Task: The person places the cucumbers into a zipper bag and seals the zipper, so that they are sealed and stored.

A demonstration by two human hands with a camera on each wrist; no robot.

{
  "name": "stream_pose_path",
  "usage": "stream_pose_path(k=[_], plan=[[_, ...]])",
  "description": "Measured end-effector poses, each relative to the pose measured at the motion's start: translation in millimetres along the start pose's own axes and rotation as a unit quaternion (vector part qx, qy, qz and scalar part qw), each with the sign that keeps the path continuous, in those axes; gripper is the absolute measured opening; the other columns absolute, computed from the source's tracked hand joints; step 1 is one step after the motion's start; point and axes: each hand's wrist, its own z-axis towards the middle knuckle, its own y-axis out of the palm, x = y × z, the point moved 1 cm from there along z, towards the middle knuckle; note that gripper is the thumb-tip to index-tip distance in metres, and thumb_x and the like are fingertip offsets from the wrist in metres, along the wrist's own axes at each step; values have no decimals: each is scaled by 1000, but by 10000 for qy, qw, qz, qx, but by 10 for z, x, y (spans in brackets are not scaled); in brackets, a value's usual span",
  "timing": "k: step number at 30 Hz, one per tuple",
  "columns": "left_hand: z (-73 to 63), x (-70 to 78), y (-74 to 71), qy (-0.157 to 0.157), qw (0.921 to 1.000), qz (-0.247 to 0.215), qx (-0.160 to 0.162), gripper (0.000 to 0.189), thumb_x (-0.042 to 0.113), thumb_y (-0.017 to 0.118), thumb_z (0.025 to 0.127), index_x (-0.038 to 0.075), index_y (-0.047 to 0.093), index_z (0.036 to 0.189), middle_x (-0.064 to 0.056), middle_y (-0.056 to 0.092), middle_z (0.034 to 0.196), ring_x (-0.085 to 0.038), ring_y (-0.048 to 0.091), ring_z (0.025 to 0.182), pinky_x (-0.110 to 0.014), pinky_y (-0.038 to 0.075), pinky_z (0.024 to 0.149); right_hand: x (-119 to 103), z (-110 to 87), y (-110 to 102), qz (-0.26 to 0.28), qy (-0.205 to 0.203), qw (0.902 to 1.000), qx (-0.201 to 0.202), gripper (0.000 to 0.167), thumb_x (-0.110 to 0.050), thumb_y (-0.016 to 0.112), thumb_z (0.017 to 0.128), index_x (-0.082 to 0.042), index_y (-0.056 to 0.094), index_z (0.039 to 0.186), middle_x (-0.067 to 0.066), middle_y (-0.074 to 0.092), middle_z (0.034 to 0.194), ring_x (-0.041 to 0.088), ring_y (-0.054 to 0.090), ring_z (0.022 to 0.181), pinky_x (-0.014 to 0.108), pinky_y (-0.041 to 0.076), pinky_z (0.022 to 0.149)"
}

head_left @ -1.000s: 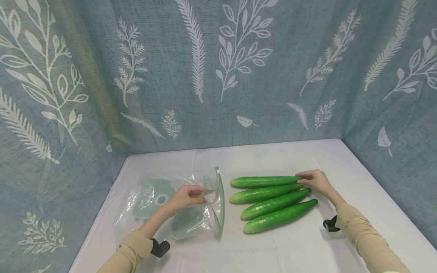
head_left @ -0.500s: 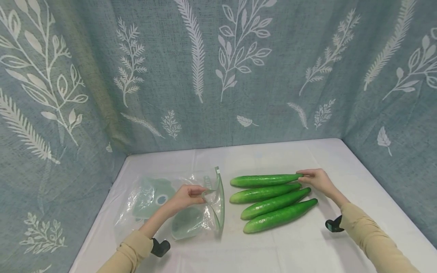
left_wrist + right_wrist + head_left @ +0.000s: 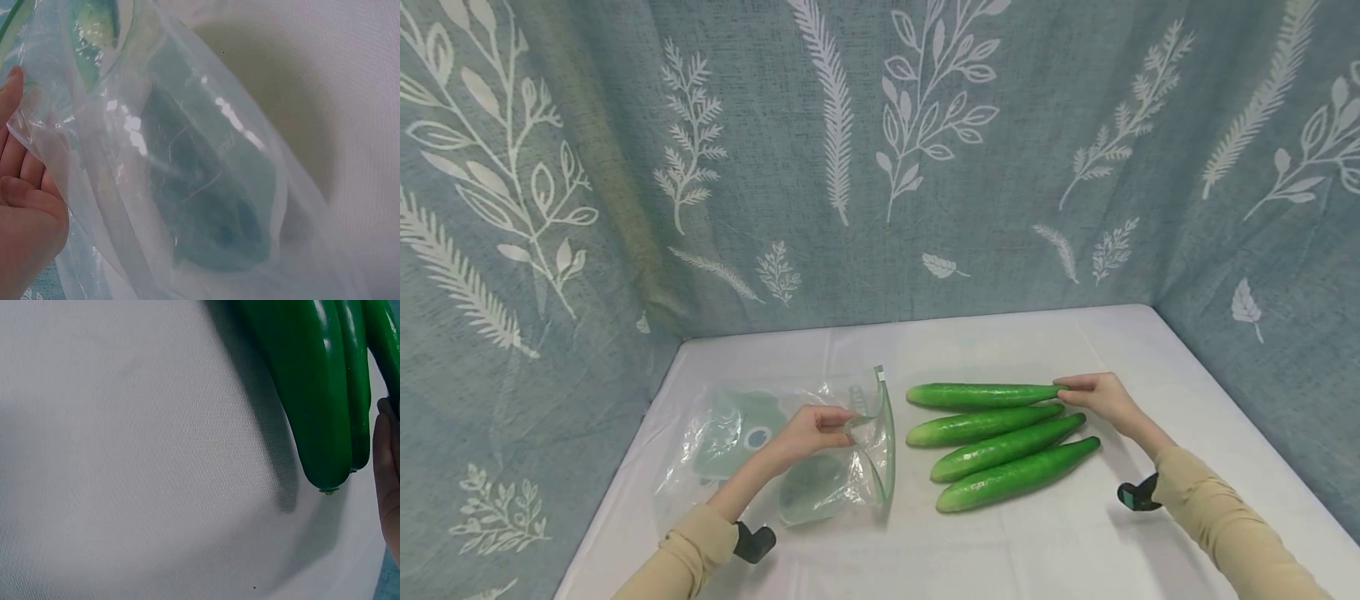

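Far cucumber [image 3: 981,396], just left of the right hand [image 3: 1105,400], which pinches its tip! Three more cucumbers [image 3: 1009,447] lie alongside on the tabletop [image 3: 1000,558], and further left, the left hand [image 3: 808,429] pinches the bag [image 3: 816,485] by its mouth.

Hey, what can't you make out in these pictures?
Head view: tip of the farthest cucumber, behind the right hand.
Head view: part of the plastic bag, under the left hand and forearm.
Head view: the bag's pale marking, too small to read.
Right wrist view: far ends of three cucumbers, cut off by the top edge.
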Motion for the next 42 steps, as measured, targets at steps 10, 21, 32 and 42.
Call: stream_pose_path(k=[10, 21, 32, 42], plan=[[2, -23, 13, -29, 9999, -109, -22, 40, 4, 65, 85, -10, 56, 122, -30, 57, 124, -42, 60, 111, -32, 56, 90, 23, -25, 27, 267, 195, 9995, 8, 48, -27, 63, 91, 5, 55, 126, 26, 58, 127, 34, 57, 118, 39, 52, 97], [21, -19, 42, -23, 9998, -217, -28, 42, 3, 64, 85, -11, 55, 123, -30, 55, 127, -40, 61, 110, -34, 56, 91, -32, -77, 51, 761, 570, 9955, -2, 53, -31, 62, 92, 3, 52, 131, 18, 63, 124, -13, 54, 89, 20, 55, 87], [6, -14, 41, -79, 9996, -264, 66, 43, 2, 64, 85, -12, 53, 124, -30, 55, 127, -42, 59, 112, -32, 56, 91, -124, -107, 80, 1558, 900, 9837, 51, 59, -29, 62, 92, 6, 44, 135, -13, 69, 100, -13, 60, 83, 16, 55, 85], [6, 2, 33, -139, 9996, -11, 259, 42, 6, 66, 85, -8, 56, 124, -26, 57, 128, -41, 56, 118, -37, 53, 96, -156, -117, 71, 2522, 948, 9630, 28, 60, -21, 62, 92, 10, 37, 137, -22, 67, 85, -8, 65, 84, 14, 55, 83]])
